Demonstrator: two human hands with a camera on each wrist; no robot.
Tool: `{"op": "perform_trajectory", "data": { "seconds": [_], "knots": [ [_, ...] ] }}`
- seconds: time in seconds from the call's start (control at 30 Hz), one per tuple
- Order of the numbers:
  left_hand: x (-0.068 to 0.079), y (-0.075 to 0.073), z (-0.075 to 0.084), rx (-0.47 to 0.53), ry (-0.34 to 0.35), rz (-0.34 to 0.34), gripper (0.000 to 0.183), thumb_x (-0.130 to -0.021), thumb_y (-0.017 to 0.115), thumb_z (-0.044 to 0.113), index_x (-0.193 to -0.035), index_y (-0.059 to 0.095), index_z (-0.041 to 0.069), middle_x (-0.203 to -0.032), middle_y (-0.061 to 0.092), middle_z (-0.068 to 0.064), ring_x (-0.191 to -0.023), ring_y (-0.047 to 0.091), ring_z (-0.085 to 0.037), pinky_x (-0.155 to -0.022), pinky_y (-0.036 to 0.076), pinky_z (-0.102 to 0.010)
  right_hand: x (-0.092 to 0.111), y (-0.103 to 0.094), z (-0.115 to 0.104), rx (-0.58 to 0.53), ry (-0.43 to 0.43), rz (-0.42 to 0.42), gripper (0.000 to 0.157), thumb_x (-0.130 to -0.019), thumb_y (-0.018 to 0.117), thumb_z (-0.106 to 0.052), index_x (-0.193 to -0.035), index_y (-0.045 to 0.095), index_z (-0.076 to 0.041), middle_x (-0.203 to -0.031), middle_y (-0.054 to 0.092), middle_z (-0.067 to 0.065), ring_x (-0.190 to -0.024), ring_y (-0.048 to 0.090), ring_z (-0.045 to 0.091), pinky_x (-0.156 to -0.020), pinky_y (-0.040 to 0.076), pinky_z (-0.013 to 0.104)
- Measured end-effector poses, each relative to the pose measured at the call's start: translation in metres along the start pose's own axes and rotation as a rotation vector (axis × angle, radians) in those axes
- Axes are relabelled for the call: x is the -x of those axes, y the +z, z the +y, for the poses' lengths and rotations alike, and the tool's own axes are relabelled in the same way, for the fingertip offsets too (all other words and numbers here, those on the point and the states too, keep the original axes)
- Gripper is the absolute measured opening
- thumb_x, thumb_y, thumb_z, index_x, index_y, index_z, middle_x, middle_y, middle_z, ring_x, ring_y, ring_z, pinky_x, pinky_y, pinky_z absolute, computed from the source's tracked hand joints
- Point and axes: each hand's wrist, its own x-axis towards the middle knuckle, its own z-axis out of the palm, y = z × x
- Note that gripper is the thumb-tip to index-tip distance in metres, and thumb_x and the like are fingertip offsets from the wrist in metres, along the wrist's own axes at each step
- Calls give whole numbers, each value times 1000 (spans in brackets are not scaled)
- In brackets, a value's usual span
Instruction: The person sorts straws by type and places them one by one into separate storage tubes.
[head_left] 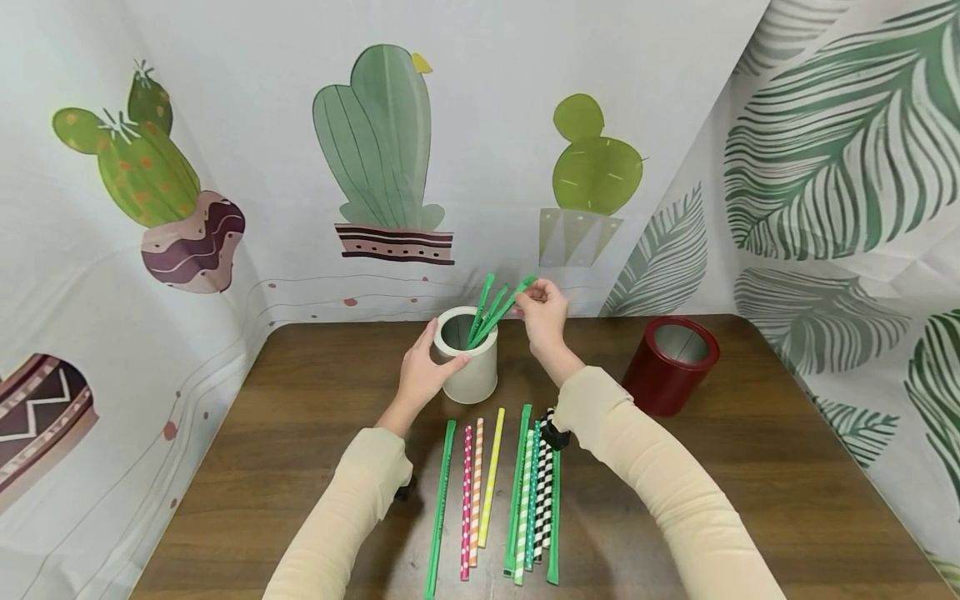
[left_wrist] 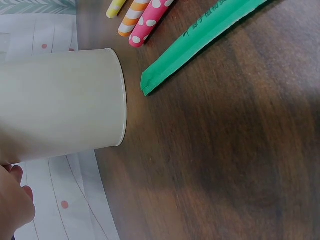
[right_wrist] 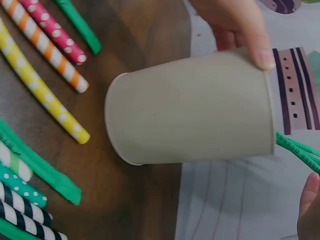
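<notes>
A white can (head_left: 474,379) stands upright near the table's back edge, and my left hand (head_left: 423,371) grips its left side with the thumb at the rim. Green paper-wrapped straws (head_left: 486,308) lean out of the can's mouth; their lower ends are hidden inside. At the upper right of the mouth, my right hand (head_left: 547,317) pinches the top end of one of these green straws. The right wrist view shows the can's plain side (right_wrist: 190,112) lying sideways in frame, with my left thumb over its rim and right fingertips (right_wrist: 310,192) beside the straws.
Before the can lie a green wrapped straw (head_left: 441,508), a pink dotted straw (head_left: 466,504), an orange striped straw (head_left: 477,492) and a yellow straw (head_left: 491,479). Several green, teal and black-striped straws (head_left: 535,500) lie to their right. A red can (head_left: 667,375) stands at the back right.
</notes>
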Motion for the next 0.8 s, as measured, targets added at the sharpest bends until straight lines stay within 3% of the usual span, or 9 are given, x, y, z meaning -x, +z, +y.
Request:
{"op": "perform_trajectory", "data": {
  "seconds": [0.13, 0.3, 0.53, 0.7, 0.8],
  "knots": [
    [0, 0, -1, -5, 6, 3, 90, -69, 66, 52, -139, 28, 10, -141, 33, -10, -129, 33, -27, -102, 29, -46, 4, 1, 7, 65, 2, -39, 16, -77, 56, 8, -92, 50, 10, -72, 49, 0, -56, 51, 6, -57, 52, 23],
    [-1, 0, -2, -9, 5, -7, 91, -70, 65, 53, -140, 26, 11, -142, 32, -10, -129, 32, -27, -102, 29, -46, 8, 3, 14, 175, -18, -71, 14, -77, 58, 4, -90, 55, 8, -71, 51, -1, -57, 53, 6, -64, 53, 38],
    [-1, -1, 1, -8, -9, -14, 90, -70, 65, 53, -140, 26, 14, -142, 32, -9, -129, 32, -27, -102, 29, -46, 12, 3, 21, 245, -13, -108, 13, -77, 59, 1, -88, 57, 7, -67, 52, -2, -55, 50, 5, -50, 45, 19],
    [-1, -1, 1, -8, -13, -17, 90, -70, 65, 53, -140, 26, 14, -142, 32, -9, -129, 32, -26, -103, 29, -45, 13, 1, 20, 290, 14, -134, 15, -77, 60, -3, -90, 58, 5, -67, 52, -3, -56, 50, 6, -50, 44, 20],
    [-1, -1, 1, -7, -19, -20, 90, -69, 65, 53, -140, 25, 14, -142, 31, -9, -129, 31, -26, -103, 29, -45, 14, -2, 15, 318, 47, -173, 17, -79, 61, -6, -93, 58, 2, -72, 52, -2, -61, 53, 14, -54, 47, 26]
  ]
}}
